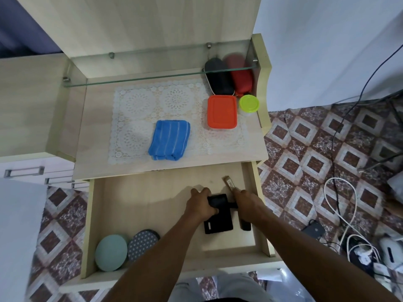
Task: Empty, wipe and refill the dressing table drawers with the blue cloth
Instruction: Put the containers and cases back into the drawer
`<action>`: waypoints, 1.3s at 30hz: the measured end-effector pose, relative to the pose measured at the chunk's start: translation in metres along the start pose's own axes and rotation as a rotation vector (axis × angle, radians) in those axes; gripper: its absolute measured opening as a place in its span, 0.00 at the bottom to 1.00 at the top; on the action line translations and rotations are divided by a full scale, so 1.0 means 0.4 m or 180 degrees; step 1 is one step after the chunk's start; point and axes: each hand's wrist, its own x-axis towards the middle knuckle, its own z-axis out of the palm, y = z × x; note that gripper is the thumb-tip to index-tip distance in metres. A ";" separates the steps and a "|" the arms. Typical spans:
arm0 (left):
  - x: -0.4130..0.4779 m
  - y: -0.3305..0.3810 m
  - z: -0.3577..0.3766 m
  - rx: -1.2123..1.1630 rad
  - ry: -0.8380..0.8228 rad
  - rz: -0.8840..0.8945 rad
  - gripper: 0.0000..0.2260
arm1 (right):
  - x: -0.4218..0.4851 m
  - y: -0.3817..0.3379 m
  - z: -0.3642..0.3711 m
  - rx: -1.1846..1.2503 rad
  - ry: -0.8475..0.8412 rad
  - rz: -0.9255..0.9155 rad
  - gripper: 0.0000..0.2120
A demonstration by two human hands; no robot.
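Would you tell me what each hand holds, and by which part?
Left hand grips the black case at its far end; right hand holds the slim tan bar's near end.

Blue cloth (169, 140) with pale stripes, white lace mat (139, 110), orange lid (222, 111), lime lid (249, 103), black case (218, 78), red case (241, 76), mint disc (111, 252), navy patterned disc (142, 241), pale wood drawer (148, 199), maroon diamond floor tiles (314, 162)

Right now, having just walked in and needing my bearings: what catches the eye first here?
The folded blue cloth on the lace mat, with the orange box and green lid further right. Below, in the open drawer, the left hand grips a black object and the right hand a gold stick.
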 end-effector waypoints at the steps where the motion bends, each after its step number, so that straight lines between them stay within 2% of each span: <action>1: -0.005 0.004 0.007 0.0040 -0.0071 0.0021 0.21 | -0.006 0.004 -0.003 0.0002 -0.0034 0.0015 0.20; 6: -0.029 0.021 0.058 0.0179 -0.0273 0.0126 0.21 | -0.032 0.010 0.003 -0.0497 -0.0300 -0.0093 0.14; 9: -0.035 0.026 0.071 0.0297 -0.0340 0.0150 0.23 | -0.041 0.009 0.015 -0.0495 -0.0484 -0.0011 0.13; 16: -0.044 0.030 0.095 0.0596 -0.0575 0.0343 0.25 | -0.049 0.014 0.025 -0.0192 -0.0679 0.0015 0.28; 24: -0.036 0.033 0.094 0.0964 -0.0806 0.0519 0.27 | -0.047 0.002 0.002 -0.0604 -0.0870 -0.0115 0.34; 26: -0.026 0.049 0.068 0.1181 -0.0977 0.0534 0.22 | -0.036 0.000 -0.011 -0.0573 -0.0931 -0.0110 0.31; 29: 0.002 0.097 0.012 0.1225 -0.0985 0.0514 0.15 | -0.007 -0.013 -0.061 -0.0574 -0.1082 -0.0200 0.14; 30: 0.015 0.118 -0.013 0.1222 -0.0939 0.0534 0.15 | 0.007 -0.022 -0.088 -0.0470 -0.1135 -0.0151 0.11; 35: 0.069 0.233 -0.172 0.1055 -0.0789 0.0816 0.10 | 0.088 -0.057 -0.255 0.0789 -0.1185 0.0284 0.09; 37: 0.088 0.278 -0.242 0.1017 -0.0680 0.0752 0.09 | 0.106 -0.055 -0.324 0.1350 -0.1202 0.0430 0.11; 39: 0.104 0.319 -0.307 0.0615 -0.0637 0.0558 0.08 | 0.118 -0.045 -0.394 0.1743 -0.0965 0.0420 0.09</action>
